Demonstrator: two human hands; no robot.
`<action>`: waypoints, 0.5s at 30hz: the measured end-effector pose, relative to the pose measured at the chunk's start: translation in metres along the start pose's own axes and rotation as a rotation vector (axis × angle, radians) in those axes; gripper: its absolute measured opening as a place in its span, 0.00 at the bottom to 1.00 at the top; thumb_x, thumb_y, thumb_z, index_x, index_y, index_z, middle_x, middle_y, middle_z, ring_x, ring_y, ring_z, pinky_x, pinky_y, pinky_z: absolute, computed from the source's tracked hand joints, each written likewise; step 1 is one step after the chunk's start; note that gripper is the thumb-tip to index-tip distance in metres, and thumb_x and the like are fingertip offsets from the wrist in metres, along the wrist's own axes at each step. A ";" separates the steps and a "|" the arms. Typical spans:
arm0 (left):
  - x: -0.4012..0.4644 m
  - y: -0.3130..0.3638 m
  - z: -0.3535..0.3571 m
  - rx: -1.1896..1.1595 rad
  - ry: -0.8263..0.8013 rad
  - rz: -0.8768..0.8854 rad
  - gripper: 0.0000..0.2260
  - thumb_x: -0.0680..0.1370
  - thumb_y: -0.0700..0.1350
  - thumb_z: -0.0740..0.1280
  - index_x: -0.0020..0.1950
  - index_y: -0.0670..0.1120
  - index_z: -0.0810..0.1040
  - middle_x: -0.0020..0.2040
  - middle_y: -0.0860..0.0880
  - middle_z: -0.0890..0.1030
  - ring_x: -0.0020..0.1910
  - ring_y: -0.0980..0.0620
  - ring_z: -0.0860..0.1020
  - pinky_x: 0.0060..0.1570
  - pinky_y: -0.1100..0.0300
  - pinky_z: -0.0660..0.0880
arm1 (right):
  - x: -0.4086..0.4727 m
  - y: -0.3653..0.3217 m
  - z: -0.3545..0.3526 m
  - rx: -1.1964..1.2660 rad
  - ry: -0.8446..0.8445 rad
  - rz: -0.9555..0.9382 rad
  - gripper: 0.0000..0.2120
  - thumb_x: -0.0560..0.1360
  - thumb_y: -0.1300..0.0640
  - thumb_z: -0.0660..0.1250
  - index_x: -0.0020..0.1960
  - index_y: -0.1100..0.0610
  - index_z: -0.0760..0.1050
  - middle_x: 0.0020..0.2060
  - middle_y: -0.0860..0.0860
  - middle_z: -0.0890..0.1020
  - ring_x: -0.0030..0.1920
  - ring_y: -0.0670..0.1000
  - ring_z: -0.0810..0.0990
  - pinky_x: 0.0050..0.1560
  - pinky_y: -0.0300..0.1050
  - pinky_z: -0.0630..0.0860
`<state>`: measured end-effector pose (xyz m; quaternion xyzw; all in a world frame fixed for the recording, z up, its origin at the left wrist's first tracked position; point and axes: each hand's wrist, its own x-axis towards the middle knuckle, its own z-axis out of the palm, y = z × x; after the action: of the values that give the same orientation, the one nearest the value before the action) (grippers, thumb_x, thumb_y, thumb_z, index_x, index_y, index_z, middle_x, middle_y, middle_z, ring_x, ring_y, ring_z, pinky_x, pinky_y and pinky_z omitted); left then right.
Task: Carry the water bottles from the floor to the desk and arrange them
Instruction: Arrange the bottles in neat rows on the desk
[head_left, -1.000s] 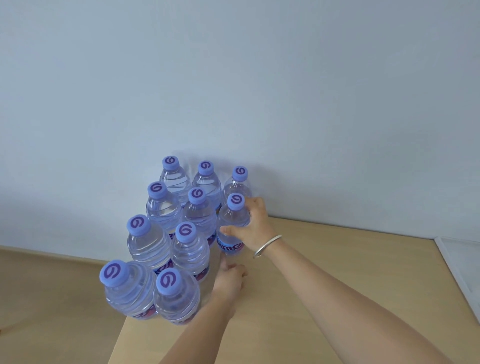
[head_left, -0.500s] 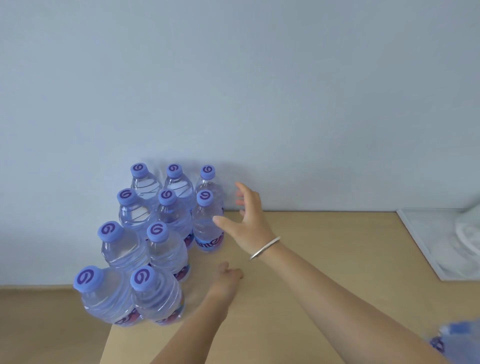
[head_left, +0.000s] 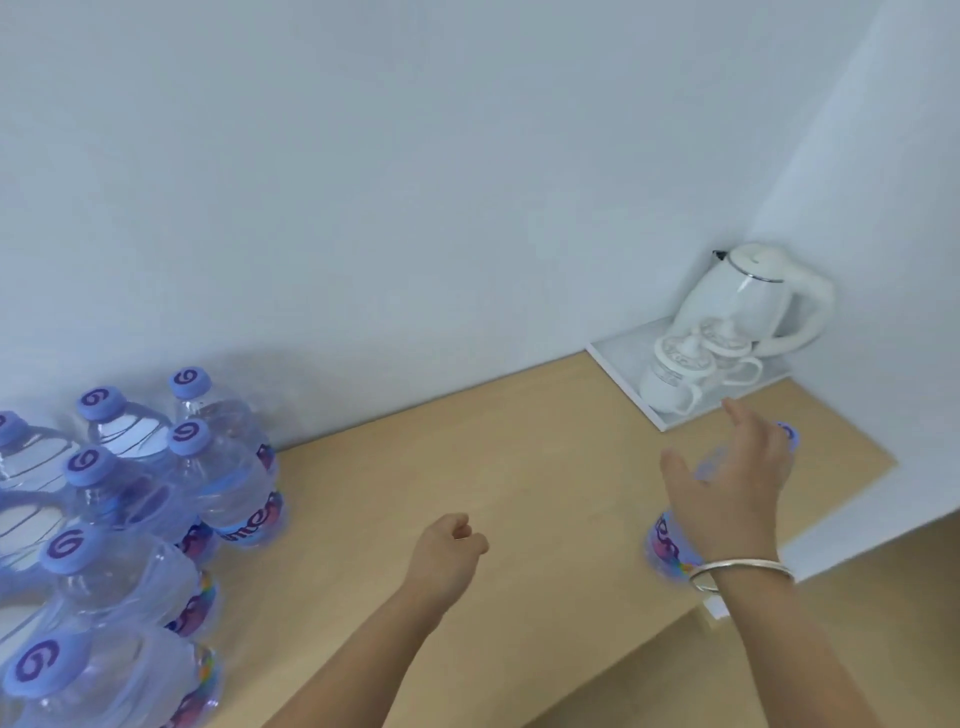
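Several clear water bottles (head_left: 228, 483) with blue caps stand in a tight cluster on the left end of the light wooden desk (head_left: 467, 457). One more bottle (head_left: 670, 545) stands alone near the desk's right front edge, mostly hidden behind my right hand (head_left: 732, 488); only its cap and label show. That hand hovers over it with its fingers spread, not gripping. My left hand (head_left: 447, 551) is above the middle of the desk, its fingers curled into a fist and holding nothing.
A white tray (head_left: 618, 358) sits in the far right corner against the wall, carrying a white kettle (head_left: 753, 301) and two white lidded cups (head_left: 675, 374). The desk's front edge runs diagonally at lower right.
My right hand let go of a bottle in the cluster and swung right to the lone bottle. The view turned right, showing the kettle tray. My left hand stayed curled.
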<state>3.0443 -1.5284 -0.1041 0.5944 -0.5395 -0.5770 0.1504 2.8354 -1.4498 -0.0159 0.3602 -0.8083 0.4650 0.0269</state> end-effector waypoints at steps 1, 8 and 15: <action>0.000 0.003 0.007 0.002 -0.026 0.013 0.20 0.76 0.39 0.65 0.68 0.39 0.70 0.60 0.44 0.76 0.59 0.48 0.73 0.56 0.61 0.66 | -0.001 0.013 -0.003 -0.072 0.003 0.037 0.30 0.66 0.65 0.72 0.65 0.63 0.66 0.61 0.61 0.68 0.64 0.58 0.62 0.66 0.49 0.58; -0.002 0.010 0.024 0.035 -0.087 0.036 0.20 0.76 0.39 0.66 0.67 0.41 0.71 0.59 0.47 0.75 0.58 0.50 0.73 0.55 0.63 0.65 | -0.012 0.062 -0.001 -0.074 -0.019 0.106 0.28 0.66 0.66 0.70 0.65 0.57 0.67 0.57 0.58 0.71 0.58 0.59 0.69 0.61 0.53 0.67; -0.007 0.014 0.029 0.052 -0.124 0.024 0.18 0.77 0.40 0.64 0.66 0.41 0.72 0.55 0.47 0.75 0.52 0.51 0.73 0.50 0.61 0.67 | -0.012 0.069 -0.003 0.071 0.035 0.212 0.28 0.71 0.57 0.70 0.68 0.53 0.63 0.64 0.52 0.73 0.62 0.56 0.72 0.54 0.46 0.67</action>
<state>3.0152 -1.5150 -0.0978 0.5547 -0.5696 -0.5968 0.1082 2.8018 -1.4197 -0.0693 0.2653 -0.8244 0.4995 -0.0212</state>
